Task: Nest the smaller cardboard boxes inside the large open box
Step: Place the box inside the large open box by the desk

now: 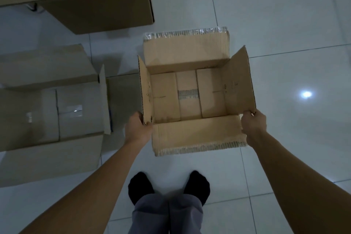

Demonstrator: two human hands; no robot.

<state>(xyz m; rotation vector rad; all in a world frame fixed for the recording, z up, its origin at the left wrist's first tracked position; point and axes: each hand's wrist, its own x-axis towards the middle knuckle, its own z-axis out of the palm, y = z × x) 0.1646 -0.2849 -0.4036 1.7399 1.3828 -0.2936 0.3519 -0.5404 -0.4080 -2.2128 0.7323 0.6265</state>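
An open box (191, 93) is held over the tiled floor (284, 24), in front of the feet (169, 188); whether it is lifted or resting on the tiles cannot be told. Its four flaps are spread outward and its inside is bare. The left hand (137, 128) is closed on the near corner of the left flap, fingers curled around the edge. The right hand (253, 122) is pinching the near corner of the right flap in the same way, thumb over the edge.

The box is judged to be light and fairly stiff, being empty corrugated card, but the flaps are hinged and will bend if weight is hung from them. A firmer hold would be had on the side walls below the flaps, or under the base. Torn tape along the far and near flap edges suggests worn card that may crease.

At the left edge of the floor a bigger open carton (57, 104) is seen, its flaps out, well apart from the held box. A third, closed-looking box (91, 0) lies at the far left corner. Which of these is the large one meant by the task is not certain.

The floor is of glossy pale tiles, likely slippery, with a lamp glare (306, 94) at the right. The room is dim.
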